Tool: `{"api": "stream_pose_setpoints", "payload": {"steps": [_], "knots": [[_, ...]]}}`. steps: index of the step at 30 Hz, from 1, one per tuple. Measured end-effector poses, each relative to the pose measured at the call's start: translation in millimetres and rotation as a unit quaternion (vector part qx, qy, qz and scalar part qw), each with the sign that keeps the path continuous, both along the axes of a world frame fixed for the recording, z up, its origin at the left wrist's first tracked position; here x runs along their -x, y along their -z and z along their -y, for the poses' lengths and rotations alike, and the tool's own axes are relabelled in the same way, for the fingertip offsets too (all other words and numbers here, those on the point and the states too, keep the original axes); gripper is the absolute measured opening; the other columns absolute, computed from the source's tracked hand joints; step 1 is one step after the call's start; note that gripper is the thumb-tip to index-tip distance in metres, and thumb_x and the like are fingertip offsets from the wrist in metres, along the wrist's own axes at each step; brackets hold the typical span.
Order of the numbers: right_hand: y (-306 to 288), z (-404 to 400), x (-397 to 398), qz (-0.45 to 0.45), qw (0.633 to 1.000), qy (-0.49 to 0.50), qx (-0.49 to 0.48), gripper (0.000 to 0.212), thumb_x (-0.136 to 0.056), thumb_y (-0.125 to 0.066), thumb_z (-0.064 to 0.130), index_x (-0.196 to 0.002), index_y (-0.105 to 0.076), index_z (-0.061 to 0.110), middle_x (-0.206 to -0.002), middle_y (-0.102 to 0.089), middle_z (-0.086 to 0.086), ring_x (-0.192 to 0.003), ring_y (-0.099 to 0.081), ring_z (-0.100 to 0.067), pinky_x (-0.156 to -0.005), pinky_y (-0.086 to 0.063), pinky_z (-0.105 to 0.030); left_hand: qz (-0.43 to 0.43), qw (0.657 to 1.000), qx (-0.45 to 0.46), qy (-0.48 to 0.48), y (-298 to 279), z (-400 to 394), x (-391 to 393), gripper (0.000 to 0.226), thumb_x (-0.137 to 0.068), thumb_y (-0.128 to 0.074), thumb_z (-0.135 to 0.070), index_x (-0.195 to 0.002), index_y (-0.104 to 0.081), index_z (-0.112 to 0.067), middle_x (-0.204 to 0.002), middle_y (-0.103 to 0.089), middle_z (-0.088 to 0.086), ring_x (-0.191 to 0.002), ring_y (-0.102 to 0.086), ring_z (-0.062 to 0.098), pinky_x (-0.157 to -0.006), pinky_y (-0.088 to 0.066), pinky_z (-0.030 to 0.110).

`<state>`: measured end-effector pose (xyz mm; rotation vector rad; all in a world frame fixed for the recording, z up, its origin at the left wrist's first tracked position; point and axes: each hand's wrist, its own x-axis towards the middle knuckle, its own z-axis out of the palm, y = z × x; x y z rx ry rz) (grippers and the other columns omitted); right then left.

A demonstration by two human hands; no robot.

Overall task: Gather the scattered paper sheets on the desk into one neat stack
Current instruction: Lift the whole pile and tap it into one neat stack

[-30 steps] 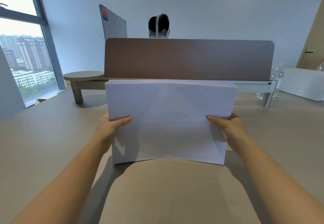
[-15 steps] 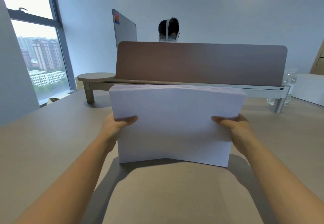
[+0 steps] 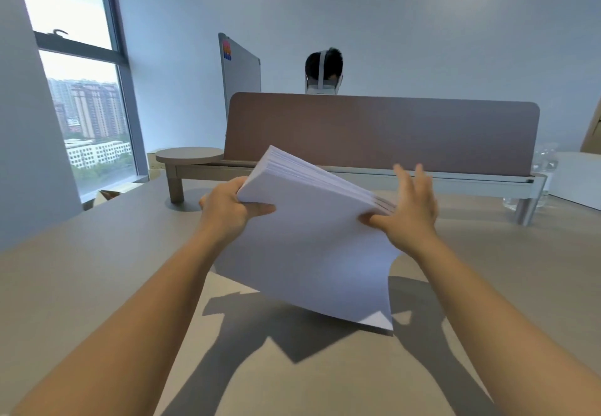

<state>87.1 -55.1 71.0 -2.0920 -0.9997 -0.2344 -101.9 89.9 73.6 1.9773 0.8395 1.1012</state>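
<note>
The paper stack [image 3: 312,236] is gripped tilted by the left hand [image 3: 227,210], steadied by the spread right hand [image 3: 406,217], and is probably best squared against the tabletop [image 3: 97,269].

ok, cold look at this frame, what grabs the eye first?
The thick white paper stack, tilted above the desk at centre. The left hand grips its left edge; the right hand touches the right edge, fingers spread. Behind, a brown divider panel spans the desk, another person's head above it.
</note>
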Motion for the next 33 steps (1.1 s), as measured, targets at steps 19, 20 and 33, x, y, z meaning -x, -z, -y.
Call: {"api": "stream_pose_setpoints", "payload": {"steps": [19,20,33], "knots": [[2.0,13.8,4.2,-0.304,0.908,-0.143,-0.251,0.024,-0.074,-0.069,-0.006,-0.067,-0.061,0.015,-0.051,-0.062,0.006,-0.045,-0.057,-0.01,-0.045,-0.047,-0.019,0.192,0.96,0.205,0.0,16.3,9.7,-22.3,0.098,-0.075,-0.074,-0.019,-0.147,-0.008,-0.016,-0.148,-0.033,0.012,-0.134,-0.038,0.03,-0.106,-0.035,0.044],[4.0,14.5,4.9,-0.331,0.893,-0.151,-0.265,0.023,-0.072,-0.07,-0.005,-0.068,-0.061,0.015,-0.048,-0.062,0.009,-0.041,-0.057,-0.008,-0.043,-0.045,-0.017,0.217,0.942,0.247,0.061,15.5,11.8,-24.2,0.075,-0.079,-0.069,-0.015,-0.141,-0.027,-0.015,-0.134,-0.05,0.009,-0.123,-0.049,0.031,-0.095,-0.045,0.04],[10.2,26.4,2.4,-0.38,0.859,-0.199,-0.28,0.019,-0.075,-0.069,0.001,-0.084,-0.063,0.017,-0.066,-0.071,0.01,-0.056,-0.067,-0.005,-0.053,-0.055,-0.017,0.184,0.938,0.228,0.185,5.4,9.6,-22.0,0.026,-0.087,-0.057,-0.014,-0.113,-0.055,-0.013,-0.101,-0.064,0.004,-0.09,-0.063,0.022,-0.072,-0.052,0.031]]}}
